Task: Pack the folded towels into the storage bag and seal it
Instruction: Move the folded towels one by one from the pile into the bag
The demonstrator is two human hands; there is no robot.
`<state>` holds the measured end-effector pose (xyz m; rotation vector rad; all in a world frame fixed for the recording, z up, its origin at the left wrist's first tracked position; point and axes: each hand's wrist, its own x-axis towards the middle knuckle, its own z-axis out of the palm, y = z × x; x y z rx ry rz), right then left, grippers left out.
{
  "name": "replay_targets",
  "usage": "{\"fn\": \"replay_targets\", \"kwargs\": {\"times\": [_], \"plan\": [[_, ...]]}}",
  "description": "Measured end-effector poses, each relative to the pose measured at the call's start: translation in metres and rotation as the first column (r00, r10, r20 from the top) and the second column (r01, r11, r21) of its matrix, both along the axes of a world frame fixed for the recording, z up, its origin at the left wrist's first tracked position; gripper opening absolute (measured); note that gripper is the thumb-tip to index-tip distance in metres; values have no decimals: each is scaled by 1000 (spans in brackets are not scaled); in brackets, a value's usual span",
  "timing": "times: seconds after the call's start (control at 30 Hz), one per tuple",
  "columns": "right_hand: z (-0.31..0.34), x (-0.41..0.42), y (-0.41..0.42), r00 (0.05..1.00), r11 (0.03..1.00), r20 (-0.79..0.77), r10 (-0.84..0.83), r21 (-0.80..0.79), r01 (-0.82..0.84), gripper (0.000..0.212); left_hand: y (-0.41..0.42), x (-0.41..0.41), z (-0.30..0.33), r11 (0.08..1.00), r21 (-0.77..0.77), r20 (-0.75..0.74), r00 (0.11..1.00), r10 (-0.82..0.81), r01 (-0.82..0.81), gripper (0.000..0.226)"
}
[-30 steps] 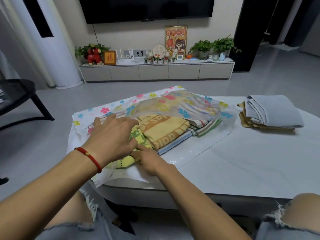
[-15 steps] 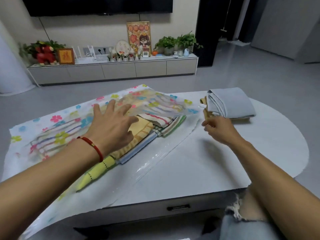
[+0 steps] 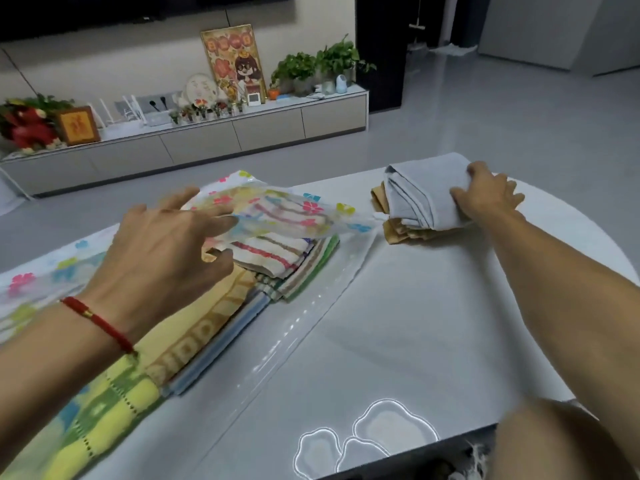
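A clear storage bag (image 3: pixel 298 216) printed with coloured flowers lies on the white table (image 3: pixel 415 323), its mouth facing right. Several folded towels sit in the opening: a yellow-green one (image 3: pixel 104 410), an orange one (image 3: pixel 194 327) and striped ones (image 3: pixel 277 254). My left hand (image 3: pixel 162 251), with a red string at the wrist, lifts the bag's upper flap with spread fingers. To the right lies a folded grey towel (image 3: pixel 422 199) on top of a tan towel (image 3: pixel 398 233). My right hand (image 3: pixel 488 195) grips the grey towel's right end.
The table's rounded right edge (image 3: pixel 616 271) is close behind my right arm. Glossy flower-shaped marks (image 3: pixel 367 441) show on the tabletop near the front edge. A low TV cabinet (image 3: pixel 194 140) with plants and ornaments stands across the grey floor.
My right hand has reached right from the bag's mouth to the grey towel and taken hold of it. My left hand has shifted onto the bag's upper flap.
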<state>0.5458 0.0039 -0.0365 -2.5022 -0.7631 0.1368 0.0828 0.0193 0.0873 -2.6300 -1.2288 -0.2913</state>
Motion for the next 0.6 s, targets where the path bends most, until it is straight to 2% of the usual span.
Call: {"fn": "replay_targets", "kwargs": {"times": [0.1, 0.23, 0.3, 0.37, 0.47, 0.6], "plan": [[14, 9, -4, 997, 997, -43, 58, 55, -55, 64, 3, 15, 5, 1000, 4, 50, 999, -18, 18, 53], [39, 19, -21, 938, 982, -305, 165, 137, -128, 82, 7, 21, 10, 999, -12, 57, 998, -31, 32, 61], [50, 16, -36, 822, 959, -523, 227, 266, -96, 68, 6, 13, 10, 999, -39, 52, 998, -20, 22, 65], [60, 5, -55, 657, 928, -687, 309, 368, -51, 49, 4, 2, 7, 999, -50, 33, 999, -9, 10, 65], [74, -19, -93, 515, 884, -745, 425, 464, -58, 38, -4, -18, 0, 999, -31, -46, 999, 20, -22, 64], [88, -69, -144, 352, 816, -736, 578, 533, -225, 53, -18, -40, -14, 996, -35, -121, 990, 79, -84, 69]]}}
